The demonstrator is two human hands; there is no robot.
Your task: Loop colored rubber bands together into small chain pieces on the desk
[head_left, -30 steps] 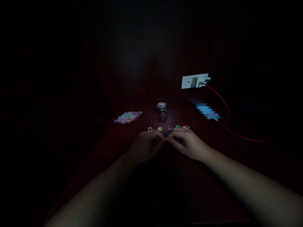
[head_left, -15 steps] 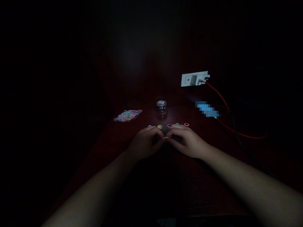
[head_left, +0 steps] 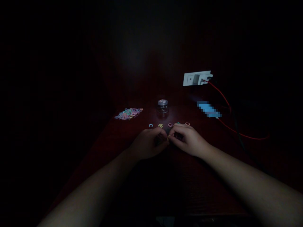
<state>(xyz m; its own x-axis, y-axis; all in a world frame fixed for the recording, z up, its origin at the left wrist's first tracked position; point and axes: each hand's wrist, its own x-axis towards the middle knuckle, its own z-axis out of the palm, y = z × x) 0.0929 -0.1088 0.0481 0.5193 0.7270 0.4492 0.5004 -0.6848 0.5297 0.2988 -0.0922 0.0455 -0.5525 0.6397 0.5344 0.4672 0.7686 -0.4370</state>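
Observation:
My left hand (head_left: 150, 143) and my right hand (head_left: 187, 138) meet fingertip to fingertip above the dark red table, both pinched round a small yellow band (head_left: 169, 137). Beyond them lies a row of small bands: a blue one (head_left: 151, 125), a yellow one (head_left: 160, 125), a pink one (head_left: 170, 125), a green one (head_left: 178, 123) partly behind my right hand, and an orange-pink one (head_left: 187, 124). A loose pile of many coloured bands (head_left: 129, 113) sits at the back left. A clear lidded jar (head_left: 162, 106) stands behind the row.
On the wall at the back right is a white socket plate (head_left: 190, 79) with a plug in it. From it a red cable (head_left: 221, 93) loops down beside a blurred, bright blue object (head_left: 208, 109) on the table. A dark cable hangs near it.
The yellow band between my fingertips has turned and shows less of itself. My left fingertips have shifted slightly right, and the blue band in the row is now more exposed.

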